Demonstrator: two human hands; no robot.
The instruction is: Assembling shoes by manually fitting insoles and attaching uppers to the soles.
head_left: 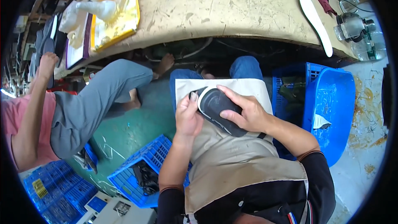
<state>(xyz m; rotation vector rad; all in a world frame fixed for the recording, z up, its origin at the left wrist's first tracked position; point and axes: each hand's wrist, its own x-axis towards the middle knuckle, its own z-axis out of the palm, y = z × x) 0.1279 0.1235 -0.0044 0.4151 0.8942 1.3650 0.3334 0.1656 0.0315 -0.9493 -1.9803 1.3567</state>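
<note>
Over my lap, both hands hold a black shoe with a pale band around one rounded end. My left hand grips the left side, its thumb near the pale band and its fingers curled beneath. Around the right side, my right hand is closed, with the thumb pressed on the dark surface and a finger along the upper edge. The shoe's underside is hidden. Below it, a beige apron covers my lap.
A worn beige table curves ahead, bearing a white sole-shaped piece, clear bottles and a yellow-edged tray with white containers. A blue tub stands right; a blue crate holds dark items left. A co-worker sits left.
</note>
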